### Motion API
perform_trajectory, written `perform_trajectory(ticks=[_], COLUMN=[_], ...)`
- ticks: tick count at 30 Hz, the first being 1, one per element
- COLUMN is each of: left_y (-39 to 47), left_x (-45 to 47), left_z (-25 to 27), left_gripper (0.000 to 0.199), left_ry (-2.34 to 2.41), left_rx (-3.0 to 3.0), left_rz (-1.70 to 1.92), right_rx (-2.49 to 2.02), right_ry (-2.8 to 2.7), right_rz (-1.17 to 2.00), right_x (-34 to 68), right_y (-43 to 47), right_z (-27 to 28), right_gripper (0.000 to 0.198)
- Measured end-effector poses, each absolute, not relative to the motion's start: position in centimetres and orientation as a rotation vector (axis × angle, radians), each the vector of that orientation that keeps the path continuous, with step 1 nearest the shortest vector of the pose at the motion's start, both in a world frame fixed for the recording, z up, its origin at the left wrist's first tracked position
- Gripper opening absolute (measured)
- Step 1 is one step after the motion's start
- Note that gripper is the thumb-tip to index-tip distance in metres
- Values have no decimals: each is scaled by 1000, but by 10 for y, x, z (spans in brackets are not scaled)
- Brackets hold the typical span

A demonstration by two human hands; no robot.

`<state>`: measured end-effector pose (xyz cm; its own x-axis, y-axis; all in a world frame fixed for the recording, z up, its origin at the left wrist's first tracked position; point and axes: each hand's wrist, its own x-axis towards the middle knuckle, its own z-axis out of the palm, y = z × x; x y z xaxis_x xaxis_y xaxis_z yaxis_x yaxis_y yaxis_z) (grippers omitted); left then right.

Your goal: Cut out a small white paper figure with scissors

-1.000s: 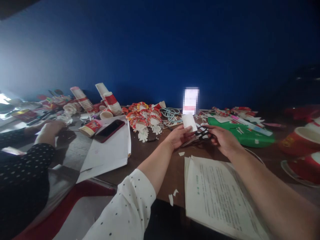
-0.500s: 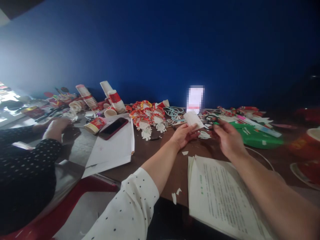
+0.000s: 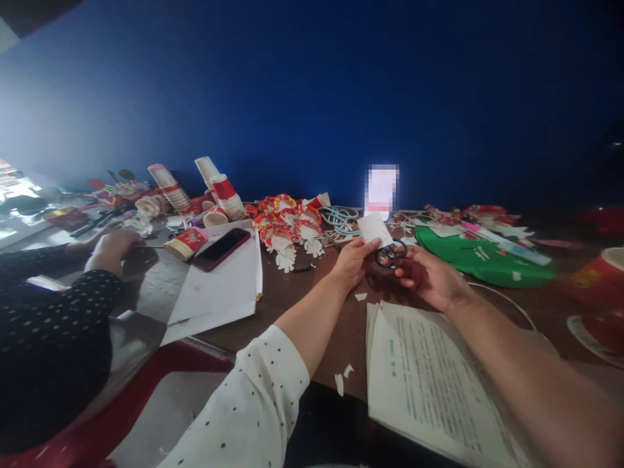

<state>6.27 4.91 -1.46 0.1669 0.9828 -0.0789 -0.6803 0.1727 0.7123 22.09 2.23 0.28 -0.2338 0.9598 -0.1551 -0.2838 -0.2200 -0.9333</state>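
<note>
The left hand [image 3: 355, 261] pinches a small white rectangular paper [image 3: 373, 230]; the right hand [image 3: 431, 276] grips black loop-handled scissors [image 3: 391, 254], fingers curled.

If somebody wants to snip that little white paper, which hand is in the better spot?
Probably the right hand: it has hold of the black-handled scissors, right beside the paper. The left hand is pinching the white paper, so it seems better placed to steady it.

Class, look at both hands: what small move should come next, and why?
Probably turn the scissors so the right hand can slip fingers into their black loops, which appear free of fingers; the left hand has the white paper in its grip.
</note>
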Motion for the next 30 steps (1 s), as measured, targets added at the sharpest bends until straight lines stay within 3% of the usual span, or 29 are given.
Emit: perform_trajectory(ticks=[14,30], left_y=[43,43], left_x=[64,64], left_z=[-17,-15], left_gripper=[43,40], left_ry=[630,675], left_rx=[740,682], left_rz=[1156,1122], right_rx=[-978,-970], right_ry=[-984,-975], right_rz=[1762,1767], right_x=[218,219], right_y=[21,23], right_z=[-7,-10], right_gripper=[39,40])
